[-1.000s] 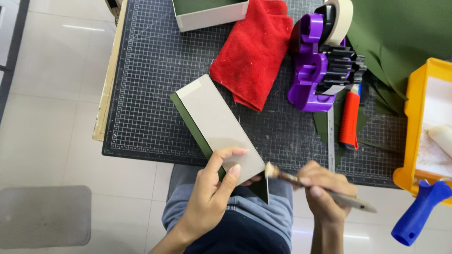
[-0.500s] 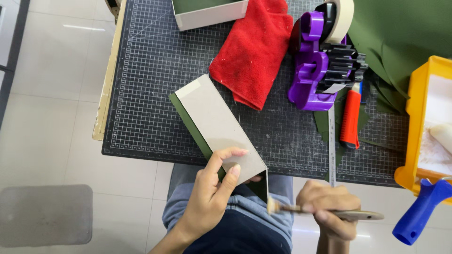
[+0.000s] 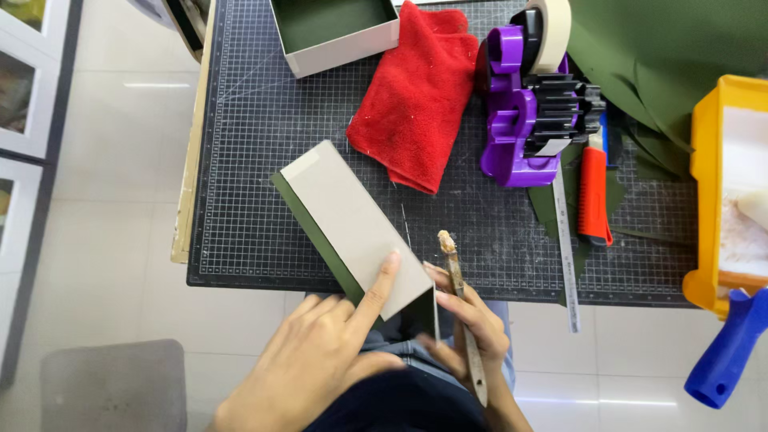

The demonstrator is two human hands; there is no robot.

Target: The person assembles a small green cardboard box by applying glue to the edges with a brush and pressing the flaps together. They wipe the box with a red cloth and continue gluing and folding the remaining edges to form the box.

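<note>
From the head camera, the left hand point(image 3: 320, 360) presses its fingers flat on a grey box point(image 3: 356, 228) overhanging the cutting mat's point(image 3: 264, 160) near edge. The right hand point(image 3: 472, 328) pinches a brush point(image 3: 462, 312) just beside the box. A red cloth point(image 3: 420, 96) lies toward the far edge.

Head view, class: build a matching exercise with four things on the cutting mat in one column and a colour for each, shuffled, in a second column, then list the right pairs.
Things:
1. towel
2. tape dispenser
3. tray
4. roller handle

Colours:
A. yellow
B. blue
C. red
D. purple

Pairs: 1-C, 2-D, 3-A, 4-B

The towel lies crumpled left of the tape dispenser; the tray sits at the mat's right edge, and the roller handle sticks out below it.
</note>
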